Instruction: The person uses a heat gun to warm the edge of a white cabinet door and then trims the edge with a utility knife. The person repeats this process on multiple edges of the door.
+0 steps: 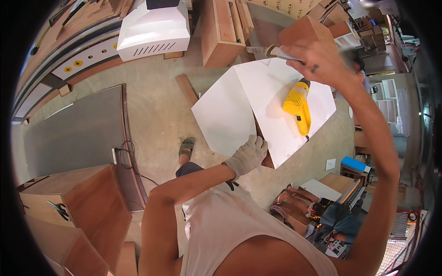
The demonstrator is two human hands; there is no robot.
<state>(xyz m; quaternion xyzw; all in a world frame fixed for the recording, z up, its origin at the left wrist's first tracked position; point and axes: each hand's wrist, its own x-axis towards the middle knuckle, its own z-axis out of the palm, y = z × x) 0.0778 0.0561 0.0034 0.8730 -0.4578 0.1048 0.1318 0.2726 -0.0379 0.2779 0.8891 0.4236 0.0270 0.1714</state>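
Observation:
In front of me stands a white box-shaped cabinet [221, 110], with a dark gap along one edge of its top. My left hand [248, 156], in a pale knitted glove, has its fingers curled over that edge near the gap. Bare and raised above the far side of the cabinet, my right hand [317, 60] is closed round a slim hand tool [276, 52] with a grey, black and yellow handle. Its thin far end is blurred, so I cannot make out its exact kind. A yellow drill-like power tool [297, 108] lies on the white top.
Wooden boxes [223, 39] and a white slotted hood [154, 34] stand beyond. At left lie a grey panel [73, 133] and a black cable [129, 154], with a brown cabinet [94, 211] nearby. Lower right are a seated person's legs [297, 200], near tools and boards.

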